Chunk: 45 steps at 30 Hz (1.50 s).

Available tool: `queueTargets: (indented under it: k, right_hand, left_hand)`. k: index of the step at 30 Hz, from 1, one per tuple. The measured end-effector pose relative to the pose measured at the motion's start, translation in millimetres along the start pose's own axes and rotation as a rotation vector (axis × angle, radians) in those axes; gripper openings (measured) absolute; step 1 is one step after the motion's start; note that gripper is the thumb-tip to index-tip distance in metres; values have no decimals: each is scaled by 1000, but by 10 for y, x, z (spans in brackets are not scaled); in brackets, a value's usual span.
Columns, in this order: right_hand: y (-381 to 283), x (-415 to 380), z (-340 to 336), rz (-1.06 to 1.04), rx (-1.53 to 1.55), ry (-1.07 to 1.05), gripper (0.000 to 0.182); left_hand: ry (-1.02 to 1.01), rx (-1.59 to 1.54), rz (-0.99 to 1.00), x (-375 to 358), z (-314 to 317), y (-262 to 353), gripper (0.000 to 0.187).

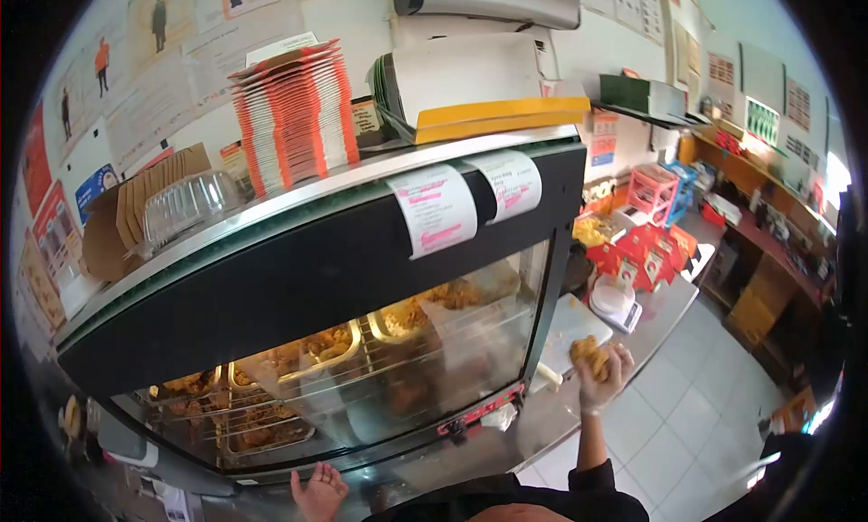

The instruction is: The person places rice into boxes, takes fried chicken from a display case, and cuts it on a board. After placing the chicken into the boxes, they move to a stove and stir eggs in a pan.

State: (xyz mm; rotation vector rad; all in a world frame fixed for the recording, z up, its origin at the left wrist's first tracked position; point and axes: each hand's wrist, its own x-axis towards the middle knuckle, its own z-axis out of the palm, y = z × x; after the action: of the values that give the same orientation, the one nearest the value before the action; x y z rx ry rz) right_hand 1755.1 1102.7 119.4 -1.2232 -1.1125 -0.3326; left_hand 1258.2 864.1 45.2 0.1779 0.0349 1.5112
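Observation:
My right hand [611, 383], in what looks like a clear plastic glove, grips a golden-brown piece of fried chicken [588, 352]. It is raised beside the right end of the heated display cabinet [298, 242], close to a white cutting board [575, 327] on the steel counter. Down at the cabinet's lower front edge is my left hand [318, 493], fingers apart and nothing in it. Behind the cabinet glass, metal trays [357, 343] of fried food stand on wire racks. Reflections hide part of the inside.
Stacked red-and-white cartons [294, 115], a clear plastic lid [190, 205] and an open box [479, 88] sit on the cabinet. Two order slips [434, 210] hang over its front. A white scale [615, 300] and red packages [642, 255] occupy the counter at right, beside tiled floor [696, 404].

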Motion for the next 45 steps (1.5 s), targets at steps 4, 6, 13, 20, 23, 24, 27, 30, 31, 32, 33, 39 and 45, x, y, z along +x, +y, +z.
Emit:
queueTargets:
  k: [4,6,13,20,23,24,27,30,31,32,33,39,45]
  right_hand:
    - [1425,93,847,310,-238,-267,43]
    - [1627,158,1213,335,-264,-455,43]
    - [2136,4,1765,300,-637,-949,76]
    - [1401,215,1306,307,-451,-503,100]
    - [504,-12,764,151,-224,-118,80]
    - [200,-165,618,100,-119,-18,74]
    - [-983,-739,460,95,380,94,51]
    - [-2152,-1403,420,-131,716,-86,42]
    - [-2541,-1549,361,-233,854,-243,40]
    - [-2997,-1483,246,-411,1069,-498,40]
    - [-3327,-1647,257,-542,1049,-799,38]
    - [-4502,-2317,953,-739,814,-1142,28]
    - [-5125,-2339,1658,-811,9,-1402,52]
  left_hand:
    - [383,98,129,282,57,-283,55]
    - [481,194,204,396,206,-448,57]
    - [603,358,271,52,109,-506,49]
    - [512,159,247,-501,-89,-134,44]
    - [535,204,290,-607,44,41,35]
    - [567,227,319,-630,32,144,32]
    - [597,325,446,-749,-238,516,24]
    - [624,341,592,-888,-195,785,13]
    - [593,315,600,-991,-304,924,14]
    - [740,381,643,-939,71,837,20]
    - [704,361,612,-1071,60,890,29]
    - [607,363,458,-1911,-224,1080,27]
    - [682,255,611,-2558,-538,1208,13]
